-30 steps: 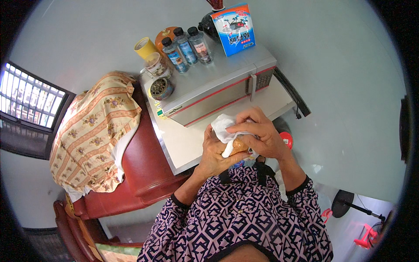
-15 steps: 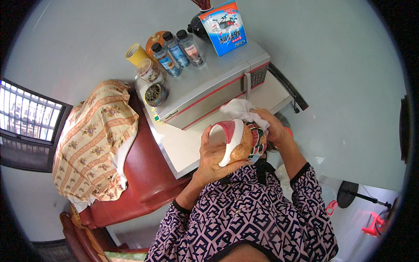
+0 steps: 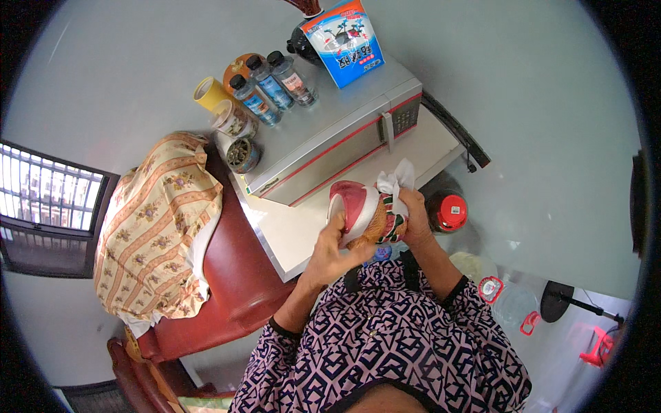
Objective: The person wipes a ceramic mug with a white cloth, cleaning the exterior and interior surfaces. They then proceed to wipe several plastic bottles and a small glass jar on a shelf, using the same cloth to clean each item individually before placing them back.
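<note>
Both hands grip a red-and-white bowl: left hand underneath, right hand pressing a white cloth at its three o'clock. Microwave sits at twelve o'clock.

Open bench strip in front, crowded top behind

The white bench shows a bare strip between the silver box-shaped microwave oven and the person's raised hands, wide enough to reach along; the oven's front closes it off at the back. The oven's top is blocked at its left end by three clear plastic bottles with dark caps, a yellow cylindrical cup and small round jars, and at its far edge by a blue carton. Left of the bench, the red padded chair under a floral cloth stands close. On the right, a dark bottle with a red cap stands just beside the right hand.
</note>
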Demonstrator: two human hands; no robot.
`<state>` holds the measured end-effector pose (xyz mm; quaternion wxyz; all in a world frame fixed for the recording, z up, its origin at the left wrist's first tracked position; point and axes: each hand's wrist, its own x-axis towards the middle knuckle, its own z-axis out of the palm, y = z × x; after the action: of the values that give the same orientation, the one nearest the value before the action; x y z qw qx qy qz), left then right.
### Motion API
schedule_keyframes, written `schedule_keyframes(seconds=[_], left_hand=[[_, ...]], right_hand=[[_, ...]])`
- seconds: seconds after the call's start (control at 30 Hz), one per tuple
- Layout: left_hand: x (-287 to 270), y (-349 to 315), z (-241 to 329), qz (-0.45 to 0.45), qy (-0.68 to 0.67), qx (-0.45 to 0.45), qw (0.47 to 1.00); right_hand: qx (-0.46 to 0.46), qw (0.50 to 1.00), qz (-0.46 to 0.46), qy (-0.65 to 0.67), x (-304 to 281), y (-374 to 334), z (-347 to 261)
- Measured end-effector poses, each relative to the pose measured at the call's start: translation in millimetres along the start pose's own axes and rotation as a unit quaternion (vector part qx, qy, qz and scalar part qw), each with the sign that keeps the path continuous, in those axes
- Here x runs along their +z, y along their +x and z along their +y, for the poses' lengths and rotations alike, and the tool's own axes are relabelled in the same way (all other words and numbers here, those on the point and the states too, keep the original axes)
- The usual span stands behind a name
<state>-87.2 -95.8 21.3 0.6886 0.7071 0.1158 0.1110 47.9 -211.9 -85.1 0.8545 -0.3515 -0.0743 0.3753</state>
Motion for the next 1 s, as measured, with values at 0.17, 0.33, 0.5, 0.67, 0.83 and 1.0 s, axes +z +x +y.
schedule_keyframes(seconds=[0.17,0.33,0.5,0.67,0.83,1.0], left_hand=[[7,3,-13,0.138,0.078,-0.065,0.985],[8,-1,1,0.181,0.0,-0.029,0.983],[3,-2,5,0.181,0.026,0.018,0.983],[0,-5,3,0.189,0.14,0.064,0.97],[5,-11,9,0.152,0.161,0.083,0.972],[0,-9,3,0.148,0.231,0.136,0.952]], right_hand=[[-0.035,0.999,0.036,-0.02,26,-7,6],[-0.276,0.791,-0.049,-0.544,42,-18,-29],[-0.312,0.637,-0.104,-0.697,74,-26,-52],[-0.301,0.662,-0.083,-0.681,80,-2,-49],[-0.289,0.774,-0.107,-0.552,85,25,-57],[-0.285,0.734,-0.133,-0.601,83,28,-58]])
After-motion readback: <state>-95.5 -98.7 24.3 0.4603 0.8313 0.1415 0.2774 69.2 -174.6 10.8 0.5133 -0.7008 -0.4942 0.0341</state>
